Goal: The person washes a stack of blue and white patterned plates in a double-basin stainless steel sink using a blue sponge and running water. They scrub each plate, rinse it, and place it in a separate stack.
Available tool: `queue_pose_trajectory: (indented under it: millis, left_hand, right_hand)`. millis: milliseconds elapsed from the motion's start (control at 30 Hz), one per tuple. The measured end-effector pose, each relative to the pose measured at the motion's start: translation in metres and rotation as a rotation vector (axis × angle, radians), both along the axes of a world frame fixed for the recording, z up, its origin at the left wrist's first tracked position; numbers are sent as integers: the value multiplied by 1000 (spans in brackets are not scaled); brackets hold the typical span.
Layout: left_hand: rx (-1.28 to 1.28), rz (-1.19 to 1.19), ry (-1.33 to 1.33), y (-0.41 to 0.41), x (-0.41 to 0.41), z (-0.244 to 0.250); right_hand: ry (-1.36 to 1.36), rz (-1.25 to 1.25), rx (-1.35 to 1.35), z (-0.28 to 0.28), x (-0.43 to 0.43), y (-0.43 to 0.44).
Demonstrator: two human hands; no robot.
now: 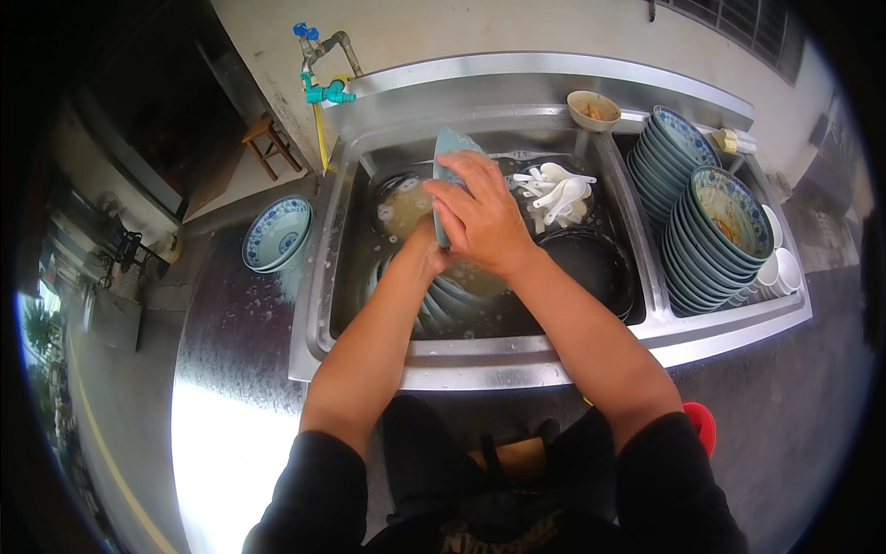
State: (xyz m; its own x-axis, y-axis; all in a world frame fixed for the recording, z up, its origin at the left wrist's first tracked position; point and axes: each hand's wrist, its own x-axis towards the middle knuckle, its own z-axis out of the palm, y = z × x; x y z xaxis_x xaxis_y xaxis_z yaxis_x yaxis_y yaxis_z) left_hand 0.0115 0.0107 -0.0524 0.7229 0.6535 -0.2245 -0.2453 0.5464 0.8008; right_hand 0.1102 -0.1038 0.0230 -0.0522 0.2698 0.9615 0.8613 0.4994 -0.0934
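Over the left part of the soapy sink basin [354, 305], a pale blue-green bowl [450, 144] is tipped up nearly edge-on. My left hand [423, 251] grips it low down, mostly hidden behind the bowl and my other hand. Across the bowl's side lies my right hand [484, 218], its fingers curled over the edge; whether a cloth is under them is hidden. Several dishes [436, 301] lie submerged in cloudy water below my hands. To the right, white soup spoons [564, 194] are heaped above dark round vessels [585, 266].
Patterned bowls [713, 242] stand in tall stacks in the right compartment, beside white cups [785, 270]. A beige bowl with food scraps [594, 111] rests on the back ledge. Two bowls [277, 232] sit on the left surface. A teal tap [329, 91] rises at the back left.
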Motion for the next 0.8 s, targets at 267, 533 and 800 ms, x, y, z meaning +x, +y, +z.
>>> queue_pose_trajectory:
  millis: [267, 533, 800]
  left_hand:
    - [342, -231, 389, -27, 1, 20]
    - [203, -33, 270, 7, -2, 15]
    - [625, 474, 558, 43, -10, -22]
  right_hand:
    - [1102, 206, -694, 9, 98, -7]
    - [1492, 429, -782, -13, 88, 4]
    - [1113, 172, -1119, -15, 62, -4]
